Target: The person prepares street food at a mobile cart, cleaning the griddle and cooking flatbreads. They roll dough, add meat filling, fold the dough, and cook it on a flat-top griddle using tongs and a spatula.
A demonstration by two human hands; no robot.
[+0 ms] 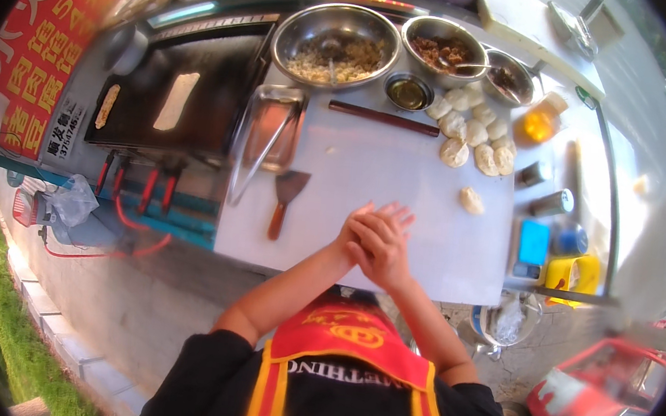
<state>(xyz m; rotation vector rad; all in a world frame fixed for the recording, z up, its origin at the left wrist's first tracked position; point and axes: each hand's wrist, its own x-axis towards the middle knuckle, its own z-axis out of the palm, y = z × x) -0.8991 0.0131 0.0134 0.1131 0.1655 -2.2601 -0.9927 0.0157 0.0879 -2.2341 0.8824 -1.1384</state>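
Observation:
Over the front of the white work surface (330, 232), my left hand (362, 223) and my right hand (383, 244) are clasped palm to palm, the right one on top. Nothing shows between them; their palms are hidden. One dough piece (471, 200) lies apart to the right, below a cluster of dough balls (476, 132). Left of my hands is a scraper with a wooden handle (279, 214). A dark rolling pin (384, 118) lies crosswise farther back. Two flat dough strips, one long and pale (177, 101), one small and browned (107, 106), lie on the black griddle (139, 81).
Metal bowls of filling (338, 23) (447, 28) and a small oil bowl (409, 92) stand at the back. Metal tongs (262, 155) rest across a steel tray (296, 149). Shakers (553, 202) and a yellow container (581, 275) line the right side. Red-handled levers (149, 189) project below the griddle.

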